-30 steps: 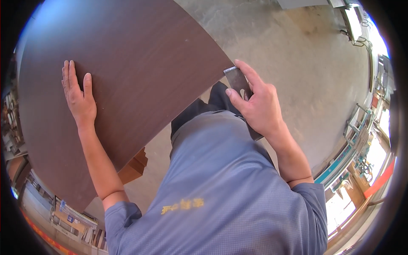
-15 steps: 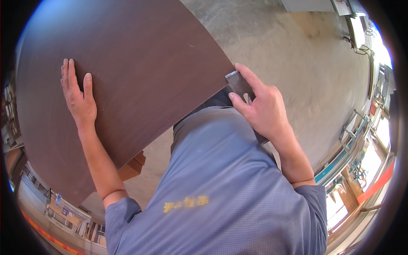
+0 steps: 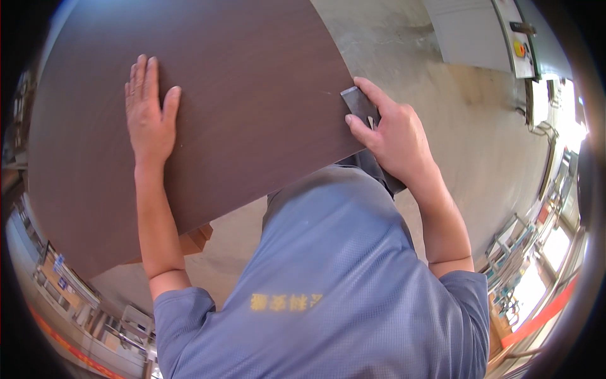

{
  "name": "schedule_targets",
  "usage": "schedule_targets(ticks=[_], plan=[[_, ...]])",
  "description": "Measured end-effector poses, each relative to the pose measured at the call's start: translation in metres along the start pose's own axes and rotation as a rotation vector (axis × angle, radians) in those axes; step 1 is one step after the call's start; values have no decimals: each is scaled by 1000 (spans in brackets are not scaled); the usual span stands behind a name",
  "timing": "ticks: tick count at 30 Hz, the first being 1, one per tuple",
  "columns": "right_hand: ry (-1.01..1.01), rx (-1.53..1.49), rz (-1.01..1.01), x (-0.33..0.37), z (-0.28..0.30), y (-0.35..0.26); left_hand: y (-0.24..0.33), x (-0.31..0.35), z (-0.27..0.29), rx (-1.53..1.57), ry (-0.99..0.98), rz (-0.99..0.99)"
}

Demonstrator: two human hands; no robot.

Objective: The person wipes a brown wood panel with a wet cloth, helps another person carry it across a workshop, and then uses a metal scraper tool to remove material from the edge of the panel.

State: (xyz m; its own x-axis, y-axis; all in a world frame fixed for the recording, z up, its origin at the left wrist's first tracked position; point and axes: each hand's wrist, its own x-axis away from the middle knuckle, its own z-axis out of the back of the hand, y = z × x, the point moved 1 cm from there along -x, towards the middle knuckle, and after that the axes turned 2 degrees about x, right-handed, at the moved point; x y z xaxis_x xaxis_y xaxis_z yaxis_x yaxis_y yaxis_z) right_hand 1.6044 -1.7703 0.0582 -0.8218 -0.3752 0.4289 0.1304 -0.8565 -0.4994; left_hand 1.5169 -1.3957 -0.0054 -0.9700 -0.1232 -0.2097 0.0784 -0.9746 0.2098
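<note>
A large dark brown board [image 3: 252, 120] spreads across the left and middle of the view. My left hand [image 3: 151, 120] lies flat on its face, fingers straight and thumb apart. At the board's right edge, my right hand [image 3: 401, 136] grips a dark, narrow hand plane [image 3: 360, 104] with a pale metal strip on its front end. Thumb and index finger hold the plane's sides near its front. The front end overlaps the board's right-hand corner; whether its underside touches the board I cannot tell. My palm hides the middle of the plane, and its rear end shows below the hand.
Beneath the board's near edge, a brown block-like support [image 3: 197, 240] pokes out. Grey concrete floor [image 3: 486, 145] stretches to the right. A light grey machine or cabinet [image 3: 470, 35] stands at the far right. Racks with tools and material [image 3: 514, 246] line the right side.
My right hand has moved the plane slightly forward along the board's right edge. The board and my left hand appear farther right in view, and the left hand higher, as the view has shifted.
</note>
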Motion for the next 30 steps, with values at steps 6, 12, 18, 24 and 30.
schedule_targets(ticks=[6,12,18,24,30], plan=[[2,-214,100,-30,44,7,183,14,-7,250,-279,-111],[-160,108,696,-46,51,33,242,48,-8,253,-238,202],[-268,495,917,-49,40,7,283,122,-25,161,-58,634],[-211,135,998,-97,42,-1,319,107,-65,138,309,292],[-151,391,1394,-76,22,-38,344,194,-39,625,464,389]])
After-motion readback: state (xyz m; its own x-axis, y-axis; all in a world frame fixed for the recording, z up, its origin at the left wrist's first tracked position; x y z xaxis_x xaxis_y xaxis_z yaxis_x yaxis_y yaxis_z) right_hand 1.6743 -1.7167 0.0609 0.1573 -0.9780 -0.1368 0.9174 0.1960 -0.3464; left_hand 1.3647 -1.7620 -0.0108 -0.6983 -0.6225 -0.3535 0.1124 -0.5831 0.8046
